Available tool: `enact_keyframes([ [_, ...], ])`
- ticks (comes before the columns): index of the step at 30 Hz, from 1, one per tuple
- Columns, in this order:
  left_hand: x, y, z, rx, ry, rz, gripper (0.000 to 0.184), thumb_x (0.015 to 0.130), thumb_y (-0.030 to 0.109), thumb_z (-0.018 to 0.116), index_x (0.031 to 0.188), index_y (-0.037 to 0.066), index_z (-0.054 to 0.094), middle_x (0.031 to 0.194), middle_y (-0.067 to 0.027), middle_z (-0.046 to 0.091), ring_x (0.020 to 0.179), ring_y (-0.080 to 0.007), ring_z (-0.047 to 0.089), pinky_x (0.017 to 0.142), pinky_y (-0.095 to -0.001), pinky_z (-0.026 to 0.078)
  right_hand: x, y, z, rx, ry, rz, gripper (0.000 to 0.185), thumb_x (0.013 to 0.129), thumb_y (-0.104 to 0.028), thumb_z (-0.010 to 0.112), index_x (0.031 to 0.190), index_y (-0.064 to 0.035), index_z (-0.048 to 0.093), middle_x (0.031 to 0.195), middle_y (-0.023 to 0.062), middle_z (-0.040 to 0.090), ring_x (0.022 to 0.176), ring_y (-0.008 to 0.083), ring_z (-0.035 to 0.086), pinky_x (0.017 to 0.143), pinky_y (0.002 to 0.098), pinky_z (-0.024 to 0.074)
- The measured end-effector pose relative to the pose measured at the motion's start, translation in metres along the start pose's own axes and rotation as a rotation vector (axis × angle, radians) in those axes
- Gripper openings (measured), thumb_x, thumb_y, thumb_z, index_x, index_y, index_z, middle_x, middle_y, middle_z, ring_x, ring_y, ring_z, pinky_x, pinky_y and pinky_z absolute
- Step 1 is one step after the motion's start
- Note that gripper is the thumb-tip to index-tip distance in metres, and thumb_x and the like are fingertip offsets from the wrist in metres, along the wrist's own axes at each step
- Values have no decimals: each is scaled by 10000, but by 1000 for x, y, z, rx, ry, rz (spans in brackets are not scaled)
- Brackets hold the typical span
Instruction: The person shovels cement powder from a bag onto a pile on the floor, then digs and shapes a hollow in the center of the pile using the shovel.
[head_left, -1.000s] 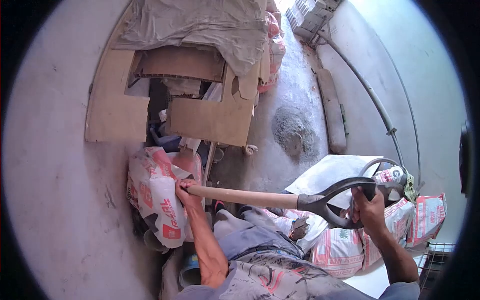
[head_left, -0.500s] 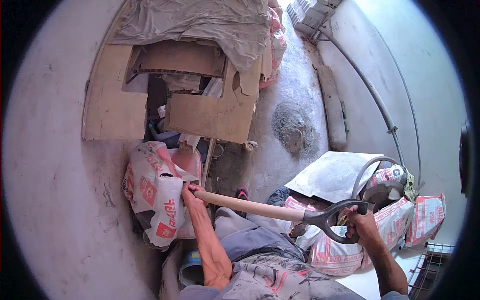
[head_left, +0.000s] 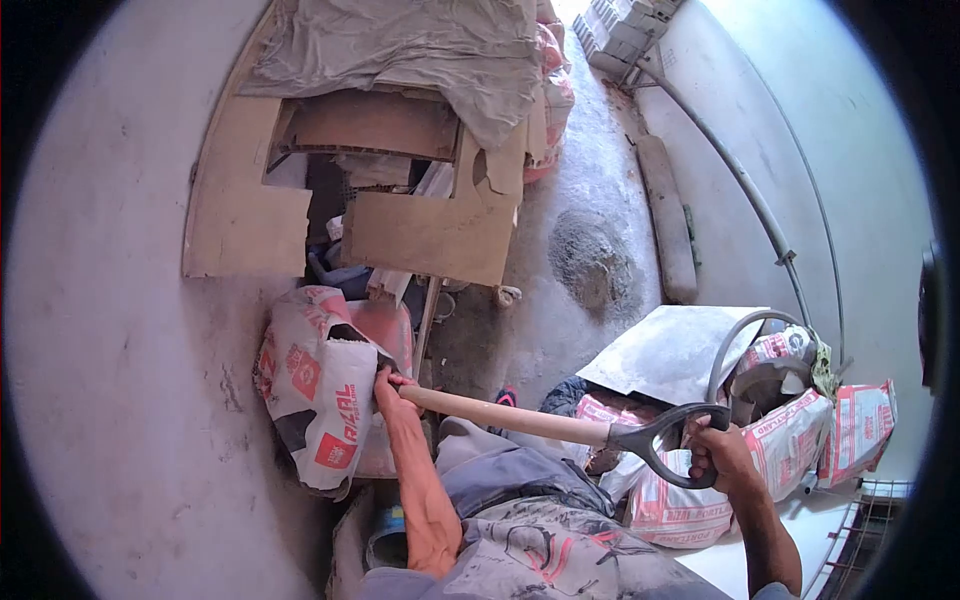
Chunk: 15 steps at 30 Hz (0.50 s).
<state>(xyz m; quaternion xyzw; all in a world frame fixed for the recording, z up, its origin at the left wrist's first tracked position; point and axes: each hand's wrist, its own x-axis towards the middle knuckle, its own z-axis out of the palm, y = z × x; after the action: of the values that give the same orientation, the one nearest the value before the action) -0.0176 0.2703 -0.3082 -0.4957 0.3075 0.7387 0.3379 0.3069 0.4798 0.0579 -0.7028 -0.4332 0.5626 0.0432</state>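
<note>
A shovel with a pale wooden shaft (head_left: 510,416) and a black D-shaped handle lies across my front. My left hand (head_left: 393,388) is closed round the far end of the shaft, right beside an opened, crumpled cement bag (head_left: 318,405) with red print. My right hand (head_left: 722,456) wraps round the crossbar of the D-handle. The shovel's blade is hidden behind my left hand and the bag, so I cannot tell whether it is inside the bag.
A grey powdery heap (head_left: 592,262) sits on the floor ahead. Cut brown boards (head_left: 430,235) under a grey cloth (head_left: 400,50) stand at the left. To the right are a white sheet (head_left: 665,350), more cement bags (head_left: 795,440) and a pipe (head_left: 735,165) along the wall.
The view has turned slightly, so the boards and the cement bag appear farther right. My left hand and the shaft end moved slightly right in view; both hands keep their grip.
</note>
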Motion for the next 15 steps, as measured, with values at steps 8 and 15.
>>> enact_keyframes([
  [8,12,-22,-21,-58,74,54,183,800,145,609,717,143,446,560,53,435,444,-75,421,464,-244,405,16,35,-36,110,-37,174,153,798,-131,616,759,-143,468,527,-38,365,406,94,373,369,272,348],
  [15,-14,-39,-23,-75,4,103,221,800,160,590,653,160,425,557,56,432,456,-72,413,472,-240,383,40,59,-65,88,-29,185,108,818,-168,582,790,-141,481,510,-43,343,380,87,358,345,264,326],
])
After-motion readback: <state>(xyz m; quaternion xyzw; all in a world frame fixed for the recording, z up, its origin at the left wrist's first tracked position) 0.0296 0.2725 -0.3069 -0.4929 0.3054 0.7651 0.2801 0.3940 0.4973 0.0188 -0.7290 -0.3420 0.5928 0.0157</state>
